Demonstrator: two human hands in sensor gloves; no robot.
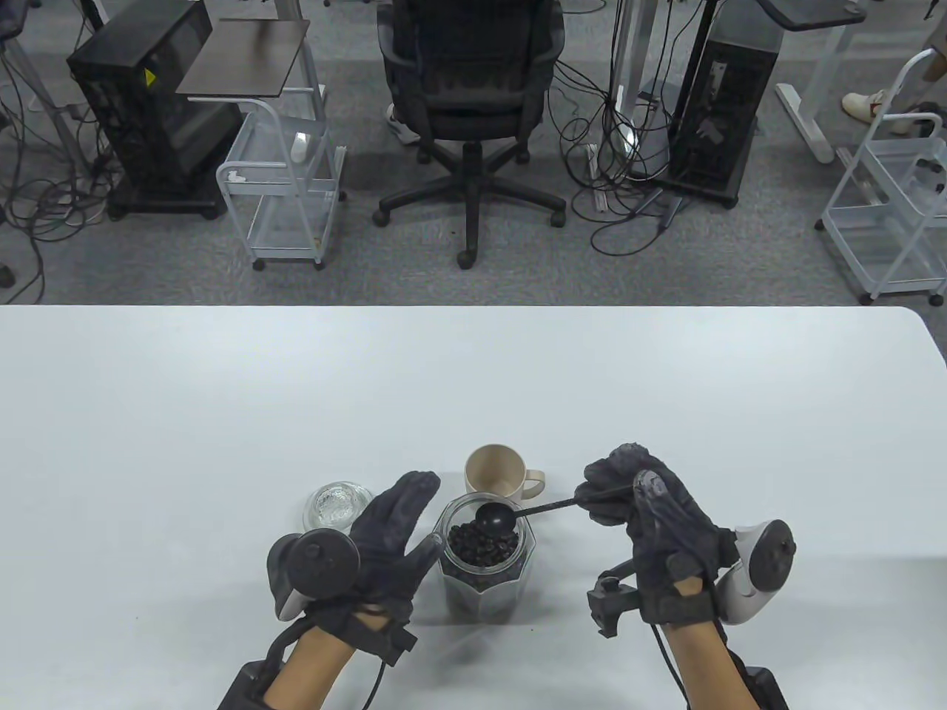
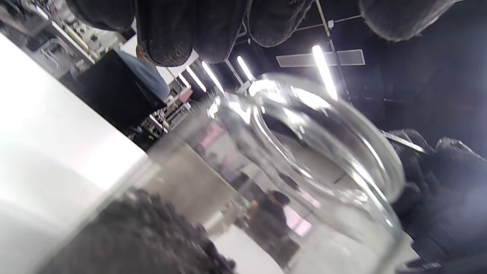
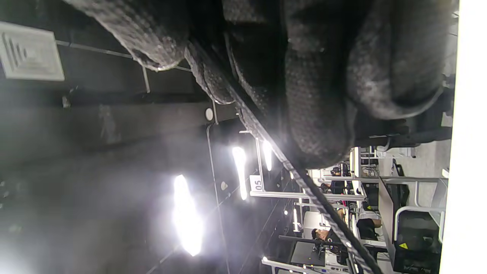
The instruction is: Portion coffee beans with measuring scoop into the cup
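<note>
A clear glass jar (image 1: 484,566) partly filled with dark coffee beans (image 1: 482,549) stands near the table's front edge. My left hand (image 1: 392,529) rests against its left side with straight fingers. My right hand (image 1: 644,499) pinches the thin handle of a black measuring scoop (image 1: 497,520), whose bowl hangs over the jar's mouth. A beige cup (image 1: 497,471) stands just behind the jar, handle to the right. The left wrist view shows the jar's rim (image 2: 335,152) and beans (image 2: 137,236) close up. The scoop's handle (image 3: 304,182) runs down from my fingers in the right wrist view.
The jar's glass lid (image 1: 336,506) lies on the white table (image 1: 222,414) left of my left hand. Beyond the table's far edge are an office chair (image 1: 470,96), wire carts and computer towers on the floor.
</note>
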